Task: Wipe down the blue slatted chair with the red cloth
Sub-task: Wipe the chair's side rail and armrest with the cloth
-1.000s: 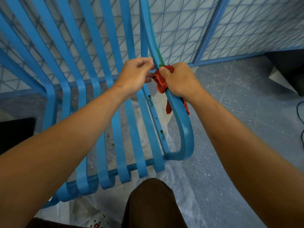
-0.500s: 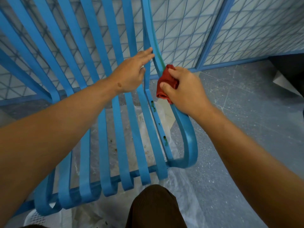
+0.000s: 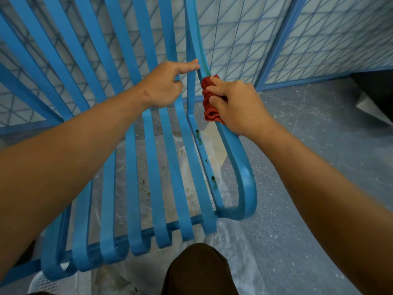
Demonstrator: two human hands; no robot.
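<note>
Right hand grip bunches red cloth, hiding the armrest beneath; left hand grip loose, empty.

At twelve o'clock and off toward two, I face a pale wall crossed by a grid of thin blue lines, straight and diagonal. A blue post runs up it at one o'clock, and a blue rail follows its foot toward three. Below me from three to five o'clock lies a grey speckled floor. A crinkled clear plastic sheet covers the floor at six o'clock. A dark block sits at three o'clock against the wall. At seven o'clock I see a white perforated basket, partly hidden. The light is even and soft.
</note>
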